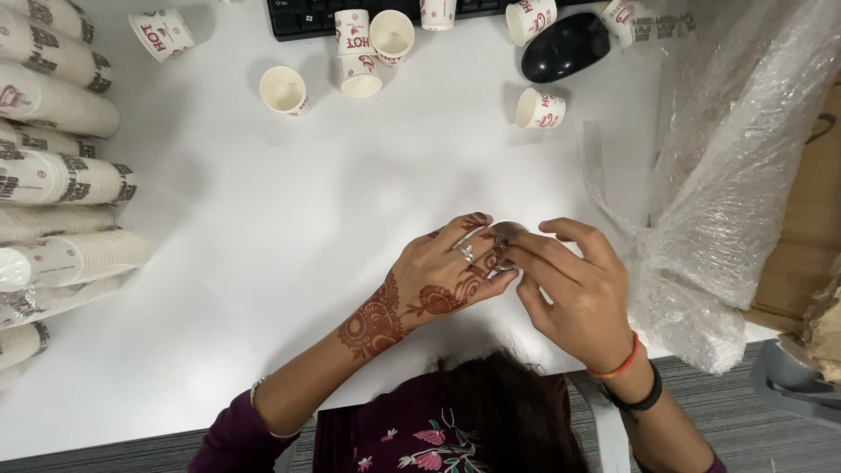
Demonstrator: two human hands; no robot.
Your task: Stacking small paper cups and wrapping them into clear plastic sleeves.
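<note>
Both hands meet over the white table (289,201), close to its near edge and a little right of the middle. The left hand (447,276), patterned with reddish-brown henna and wearing a ring, curls its fingers around a small paper cup (506,231), of which only a pale sliver of rim shows between the fingers. The right hand (574,293), with an orange band and a black band at the wrist, pinches the same cup from the other side, its fingertips touching the rim and the left hand's fingers; the cup is held just above the tabletop. Along the left edge of the table lie long sleeves of stacked cups (57,180) on their sides, one above another. Near the far edge loose cups are scattered: one tipped cup (285,90) left of the middle, a cluster of three cups (372,48) in front of a black keyboard (307,17), and a single cup on its side (540,109) just below a black mouse (565,45). At the right edge a heap of crumpled clear plastic wrap (736,184) spills from a brown cardboard box (810,236).
</note>
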